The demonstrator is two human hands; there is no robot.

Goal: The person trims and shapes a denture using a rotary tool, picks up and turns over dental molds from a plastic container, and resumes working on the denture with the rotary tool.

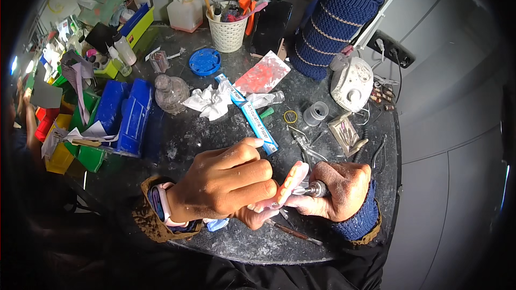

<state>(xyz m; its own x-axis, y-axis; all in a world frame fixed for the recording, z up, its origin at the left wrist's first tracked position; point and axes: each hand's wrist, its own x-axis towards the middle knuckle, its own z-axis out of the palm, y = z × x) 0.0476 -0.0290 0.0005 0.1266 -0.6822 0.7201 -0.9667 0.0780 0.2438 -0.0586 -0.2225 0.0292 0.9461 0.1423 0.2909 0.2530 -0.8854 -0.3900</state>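
A pink denture (291,183) with a row of pale teeth is tilted on edge between my hands, near the front of the dark, dusty table. My left hand (228,180) grips it from the left, fingers curled and thumb beneath; the fingers cover part of it. In my right hand (342,189) is a metal rotary handpiece (316,189), its tip pointing left at the denture. The tip lies close against the denture's right side; whether it touches I cannot tell. White dust coats the right hand's fingers.
Beyond my hands lie a blue-and-white paper packet (260,127), crumpled tissue (207,102) and pliers (302,142). A white control unit (352,86) and a knit-covered bottle (336,27) stand far right. Blue bins (131,118) line the left. A brush-like tool (295,233) lies near the front edge.
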